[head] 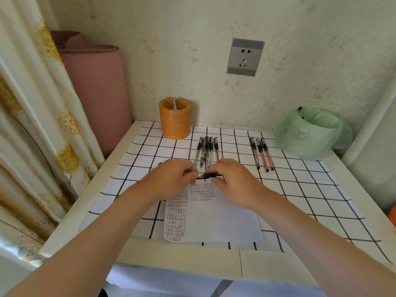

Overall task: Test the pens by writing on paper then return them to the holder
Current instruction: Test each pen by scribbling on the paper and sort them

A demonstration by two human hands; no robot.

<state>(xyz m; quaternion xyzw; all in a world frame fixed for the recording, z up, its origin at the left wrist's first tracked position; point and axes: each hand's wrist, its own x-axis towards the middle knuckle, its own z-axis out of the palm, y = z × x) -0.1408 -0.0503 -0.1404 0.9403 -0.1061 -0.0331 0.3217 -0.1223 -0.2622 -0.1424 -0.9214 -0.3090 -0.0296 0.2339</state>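
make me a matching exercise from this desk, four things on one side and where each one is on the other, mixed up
Things:
1. orange holder
2. red pens
3. black pen
4. written paper

Places:
A. held between both hands
B. far right of the cloth, near the green bag
C. flat on the cloth, under the hands
D. far edge of the cloth, by the wall

Pairs: 1-D, 2-B, 3-A, 4-C
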